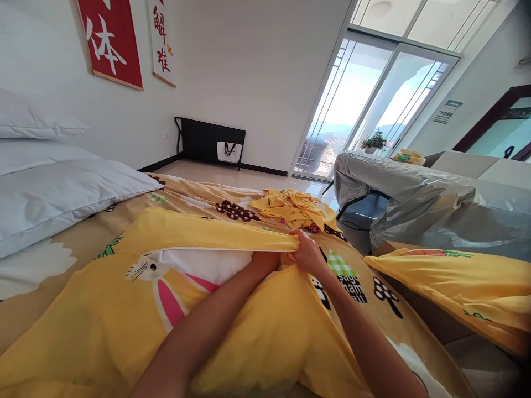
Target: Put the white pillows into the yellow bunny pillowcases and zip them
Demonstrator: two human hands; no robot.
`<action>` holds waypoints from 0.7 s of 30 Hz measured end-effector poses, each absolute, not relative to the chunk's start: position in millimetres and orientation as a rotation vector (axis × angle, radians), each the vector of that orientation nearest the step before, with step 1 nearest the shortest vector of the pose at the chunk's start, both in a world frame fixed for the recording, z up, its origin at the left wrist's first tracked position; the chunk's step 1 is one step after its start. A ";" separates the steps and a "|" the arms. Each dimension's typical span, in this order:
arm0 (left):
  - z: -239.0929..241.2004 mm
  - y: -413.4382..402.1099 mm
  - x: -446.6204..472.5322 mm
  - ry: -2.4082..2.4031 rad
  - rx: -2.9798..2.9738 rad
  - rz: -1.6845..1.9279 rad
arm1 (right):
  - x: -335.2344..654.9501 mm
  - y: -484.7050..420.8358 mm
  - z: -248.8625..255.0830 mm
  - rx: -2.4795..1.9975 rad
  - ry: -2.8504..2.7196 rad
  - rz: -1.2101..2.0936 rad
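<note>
A yellow cartoon-print pillowcase lies across my lap on the bed, with a white pillow showing in its open mouth. My left hand is pushed inside the opening, its fingers hidden by the cloth. My right hand pinches the upper edge of the pillowcase opening at its right end.
White pillows are stacked at the left on the patterned bedsheet. A heap of yellow cloth lies further down the bed. Another yellow pillow rests at right, beside a grey-covered piece of furniture. Glass doors stand behind.
</note>
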State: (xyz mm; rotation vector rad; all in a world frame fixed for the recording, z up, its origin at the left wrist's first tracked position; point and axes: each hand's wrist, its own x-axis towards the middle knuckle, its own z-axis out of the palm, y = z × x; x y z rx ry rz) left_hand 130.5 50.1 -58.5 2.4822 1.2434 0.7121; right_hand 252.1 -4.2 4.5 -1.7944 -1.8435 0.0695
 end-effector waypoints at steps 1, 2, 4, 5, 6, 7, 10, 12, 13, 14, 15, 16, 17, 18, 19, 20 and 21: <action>-61.3 52.1 131.6 1.226 2.486 0.707 | 252.1 -5.4 3.9 -1.843 -1.869 0.006; -63.7 54.0 132.4 1.175 2.506 0.705 | 251.4 -6.8 3.0 -1.896 -1.883 -0.059; -66.6 56.9 132.1 1.020 2.549 0.710 | 248.3 -9.5 0.4 -1.993 -1.877 -0.159; -67.2 57.6 131.2 0.957 2.547 0.729 | 246.5 -10.6 -1.0 -2.023 -1.864 -0.186; -67.3 57.5 129.9 0.912 2.522 0.764 | 244.6 -11.5 -2.3 -2.035 -1.850 -0.197; -67.0 56.8 128.5 0.890 2.481 0.808 | 243.0 -12.2 -3.5 -2.032 -1.835 -0.198; -66.0 52.1 125.0 0.831 2.387 0.943 | 240.2 -13.8 -5.9 -1.983 -1.815 -0.177; -66.7 49.8 124.2 0.755 2.353 0.985 | 239.7 -15.0 -7.0 -1.963 -1.811 -0.178; -67.8 49.8 124.0 0.760 2.312 1.008 | 239.8 -15.6 -7.7 -1.957 -1.810 -0.184; -69.3 50.6 123.8 0.791 2.256 1.037 | 240.0 -16.2 -8.4 -1.952 -1.807 -0.188; -71.1 52.3 123.6 0.840 2.197 1.063 | 240.3 -16.6 -9.2 -1.943 -1.799 -0.188; -73.1 54.6 123.2 0.893 2.151 1.083 | 240.7 -16.8 -10.0 -1.931 -1.790 -0.182; -75.0 57.3 122.8 0.930 2.121 1.099 | 241.2 -16.5 -10.8 -1.915 -1.779 -0.173; -76.8 60.1 122.5 0.935 2.111 1.108 | 241.9 -15.9 -11.6 -1.897 -1.767 -0.164; -78.4 62.7 122.3 0.907 2.120 1.107 | 242.6 -14.9 -12.4 -1.881 -1.754 -0.158; -79.6 65.1 122.5 0.869 2.121 1.112 | 243.4 -13.6 -13.2 -1.864 -1.743 -0.156; -80.5 67.1 123.0 0.837 2.106 1.125 | 244.4 -12.1 -13.9 -1.845 -1.732 -0.158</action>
